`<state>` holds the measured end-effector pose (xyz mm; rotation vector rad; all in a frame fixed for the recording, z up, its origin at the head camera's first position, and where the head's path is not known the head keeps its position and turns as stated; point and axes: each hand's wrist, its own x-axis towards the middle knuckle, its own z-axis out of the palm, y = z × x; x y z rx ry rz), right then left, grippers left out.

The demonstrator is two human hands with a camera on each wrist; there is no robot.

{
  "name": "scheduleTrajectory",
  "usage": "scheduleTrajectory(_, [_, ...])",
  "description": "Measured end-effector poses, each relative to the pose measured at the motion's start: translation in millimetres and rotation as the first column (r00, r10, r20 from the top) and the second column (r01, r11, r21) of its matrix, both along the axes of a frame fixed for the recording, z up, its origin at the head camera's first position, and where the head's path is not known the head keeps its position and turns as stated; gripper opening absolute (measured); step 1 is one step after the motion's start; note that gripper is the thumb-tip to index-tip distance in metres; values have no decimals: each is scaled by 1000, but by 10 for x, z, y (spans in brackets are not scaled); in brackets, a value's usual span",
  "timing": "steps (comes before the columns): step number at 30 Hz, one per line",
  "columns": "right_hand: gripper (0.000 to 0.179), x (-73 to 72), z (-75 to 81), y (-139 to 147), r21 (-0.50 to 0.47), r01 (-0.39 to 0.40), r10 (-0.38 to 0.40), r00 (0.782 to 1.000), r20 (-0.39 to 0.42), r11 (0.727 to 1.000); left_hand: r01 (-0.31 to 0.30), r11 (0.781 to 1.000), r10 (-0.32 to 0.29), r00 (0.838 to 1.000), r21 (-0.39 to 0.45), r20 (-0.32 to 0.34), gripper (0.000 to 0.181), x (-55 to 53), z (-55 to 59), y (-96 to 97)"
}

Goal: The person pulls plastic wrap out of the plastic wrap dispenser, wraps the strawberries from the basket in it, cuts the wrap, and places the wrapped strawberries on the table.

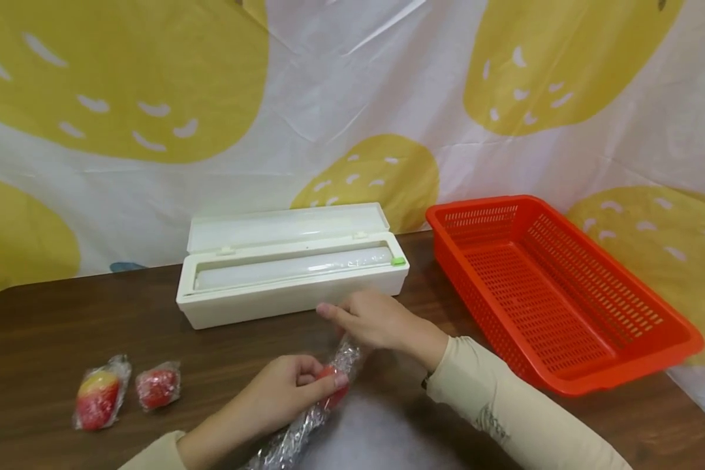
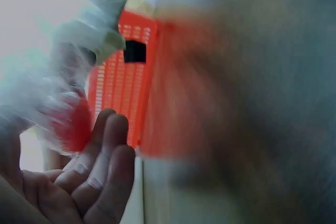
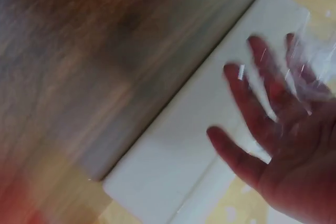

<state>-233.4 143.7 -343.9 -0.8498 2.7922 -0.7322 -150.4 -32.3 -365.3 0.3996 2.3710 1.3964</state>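
Observation:
My left hand point(image 1: 284, 395) holds a small red fruit-like piece point(image 1: 333, 385) between thumb and fingers. Clear plastic wrap point(image 1: 298, 434) surrounds the piece and trails from both of its ends in bunched strips. Just beyond it is my right hand point(image 1: 376, 318), over the wrap's far end and in front of the white box. The right wrist view shows that hand's fingers point(image 3: 244, 95) spread, with clear film lying against some of them. In the left wrist view the red piece point(image 2: 73, 124) appears under crinkled film beside the fingers.
A white wrap dispenser box point(image 1: 294, 300) stands at the back, lid point(image 1: 288, 225) raised, a film roll point(image 1: 294, 266) inside. To the right is a red plastic basket point(image 1: 529, 326). On the left lie a wrapped yellow-and-red piece point(image 1: 98, 395) and a wrapped red one point(image 1: 157, 386).

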Motion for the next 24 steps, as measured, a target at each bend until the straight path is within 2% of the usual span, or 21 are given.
scheduleTrajectory(3, [55,-6,-32,-1,-23,-9,10,999,52,1000,9,984,-33,991,175,133,42,56,-35,-2])
scheduleTrajectory(6, [56,-10,-63,-1,-33,16,-13,998,69,999,-6,948,-74,968,318,239,46,81,-44,-1])
scheduleTrajectory(10, [60,-18,-76,3,-68,110,-99,984,146,992,-27,927,-86,956,375,281,54,93,-34,2])
scheduleTrajectory(12, [63,-19,-82,4,-67,161,-147,973,178,985,-38,926,-76,956,375,285,54,100,-47,9])
scheduleTrajectory(14, [63,-20,-98,-2,-31,197,-190,969,159,980,-41,930,-67,958,364,280,52,112,-71,21])
scheduleTrajectory(17, [59,-26,-119,-27,20,241,-241,970,34,970,-19,953,-43,979,301,200,44,140,-112,42])
scheduleTrajectory(20, [57,-47,-131,-54,39,246,-241,966,-93,969,4,971,-28,995,240,97,38,182,-141,44])
scheduleTrajectory(22, [59,-66,-128,-62,23,232,-228,966,-120,972,12,974,-28,997,226,66,36,214,-148,43])
scheduleTrajectory(24, [59,-81,-133,-61,11,221,-219,969,-115,975,18,968,-39,996,252,75,38,239,-147,44])
